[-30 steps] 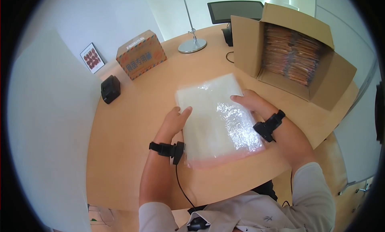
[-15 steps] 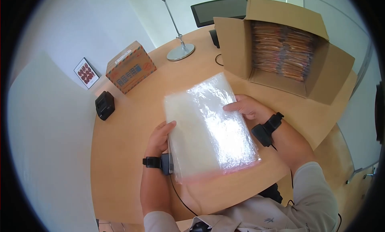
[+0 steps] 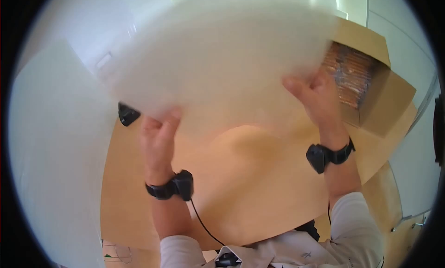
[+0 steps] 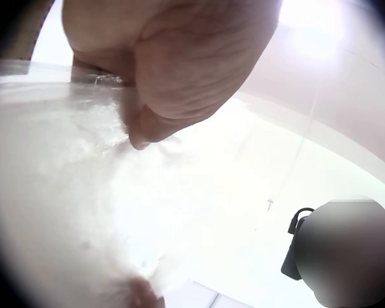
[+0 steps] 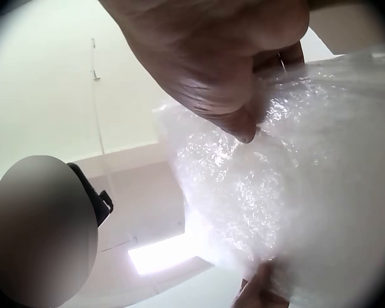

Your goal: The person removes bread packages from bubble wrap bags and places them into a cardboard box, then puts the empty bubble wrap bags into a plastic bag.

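A stack of clear plastic bags (image 3: 222,59) is raised off the table, blurred by motion, and spreads across the upper part of the head view. At its near left edge my left hand (image 3: 160,140) grips it, thumb on top. My right hand (image 3: 317,99) pinches the right side between thumb and bent fingers. Shiny wrinkles cover the plastic (image 5: 244,186) in the right wrist view, where fingers of the left hand (image 5: 260,289) show at the bottom. The left wrist view has the left hand (image 4: 179,58) over the bright film (image 4: 51,154).
An open cardboard box (image 3: 389,92) at the right holds stacked orange-brown packets (image 3: 352,75) in clear wrap. A black device (image 3: 127,114) sits at the left of the wooden table (image 3: 241,198). The raised plastic hides the small carton, lamp and monitor in the head view.
Both hands have lifted the stack of bags from low over the table, up and away from my body. My hands have moved farther apart, keeping hold throughout.
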`<move>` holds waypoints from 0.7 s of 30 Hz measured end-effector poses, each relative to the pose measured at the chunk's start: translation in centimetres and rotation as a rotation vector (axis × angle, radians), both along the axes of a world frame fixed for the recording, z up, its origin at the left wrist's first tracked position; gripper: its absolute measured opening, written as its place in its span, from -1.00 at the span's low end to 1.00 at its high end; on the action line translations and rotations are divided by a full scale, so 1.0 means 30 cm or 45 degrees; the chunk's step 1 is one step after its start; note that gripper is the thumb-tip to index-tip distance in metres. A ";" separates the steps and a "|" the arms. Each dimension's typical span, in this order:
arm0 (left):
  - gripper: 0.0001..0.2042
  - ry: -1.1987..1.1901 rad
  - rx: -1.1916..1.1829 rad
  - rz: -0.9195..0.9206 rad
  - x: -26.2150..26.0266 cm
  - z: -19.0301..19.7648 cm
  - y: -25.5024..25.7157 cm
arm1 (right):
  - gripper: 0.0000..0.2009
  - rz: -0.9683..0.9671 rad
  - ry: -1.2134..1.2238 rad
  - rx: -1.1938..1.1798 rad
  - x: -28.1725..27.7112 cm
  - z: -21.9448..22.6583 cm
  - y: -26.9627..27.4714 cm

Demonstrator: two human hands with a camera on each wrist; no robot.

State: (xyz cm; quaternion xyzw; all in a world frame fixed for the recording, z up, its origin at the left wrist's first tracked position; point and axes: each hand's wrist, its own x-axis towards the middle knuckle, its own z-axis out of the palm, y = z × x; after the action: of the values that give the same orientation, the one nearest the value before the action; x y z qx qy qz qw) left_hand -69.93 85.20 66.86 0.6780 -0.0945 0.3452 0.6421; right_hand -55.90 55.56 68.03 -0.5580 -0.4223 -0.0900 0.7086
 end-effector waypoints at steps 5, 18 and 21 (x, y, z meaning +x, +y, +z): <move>-0.67 0.191 -0.067 -0.035 0.032 -0.120 0.006 | -0.53 -0.308 0.020 -0.137 0.026 -0.078 0.022; -0.48 -0.028 -0.042 -0.038 0.071 -0.109 0.003 | -0.41 -0.116 -0.065 0.227 0.074 -0.127 0.061; -0.45 -0.195 -0.107 -0.014 0.066 -0.085 -0.028 | -0.42 -0.121 -0.040 0.174 0.068 -0.136 0.062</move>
State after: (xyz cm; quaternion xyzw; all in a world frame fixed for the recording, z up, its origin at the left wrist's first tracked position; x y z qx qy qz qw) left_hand -67.96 84.36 64.31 0.6215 -0.1327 0.3960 0.6628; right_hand -53.85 57.42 63.94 -0.5264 -0.3994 -0.1607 0.7332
